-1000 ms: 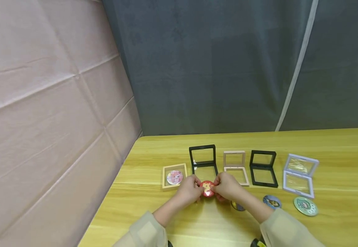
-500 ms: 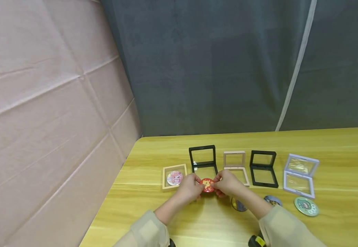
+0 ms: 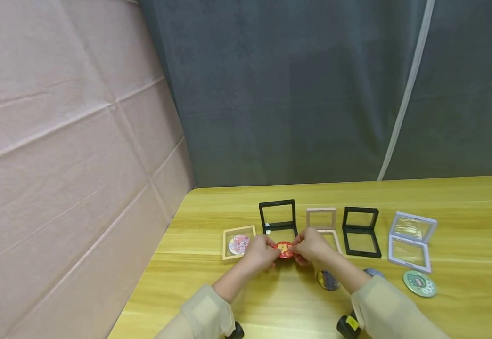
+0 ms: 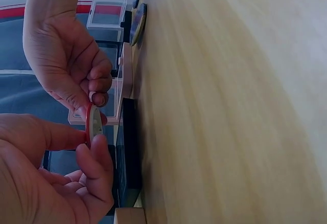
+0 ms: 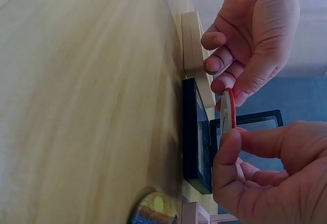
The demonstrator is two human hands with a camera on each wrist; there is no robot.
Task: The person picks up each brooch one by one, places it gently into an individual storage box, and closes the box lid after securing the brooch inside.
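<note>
A round red pin badge (image 3: 284, 249) with a yellow figure is pinched at its two sides. My left hand (image 3: 258, 253) holds its left edge between thumb and fingertips, and my right hand (image 3: 314, 247) pinches the right edge. Both wrist views show the badge face up, its pale back (image 4: 96, 121) turned to the table. It hovers at the front of an unfolded black display frame (image 3: 277, 203), whose lid stands up behind. The fingers and badge hide much of that frame's lower half; its thick front edge (image 5: 190, 132) shows in the right wrist view.
Left of the hands lies a cream frame (image 3: 238, 258) bearing a pink badge (image 3: 239, 244). To the right stand unfolded frames: pink (image 3: 322, 209), black (image 3: 361, 230) and lilac (image 3: 409, 264). Nearer lie a dark badge (image 3: 328, 279), a blue badge (image 3: 374, 272) partly behind the forearm, and a green badge (image 3: 419, 283).
Both hands have carried the red badge slightly away from the body, toward the black frame, and its face has tipped flatter. The right forearm now covers more of the blue badge.
</note>
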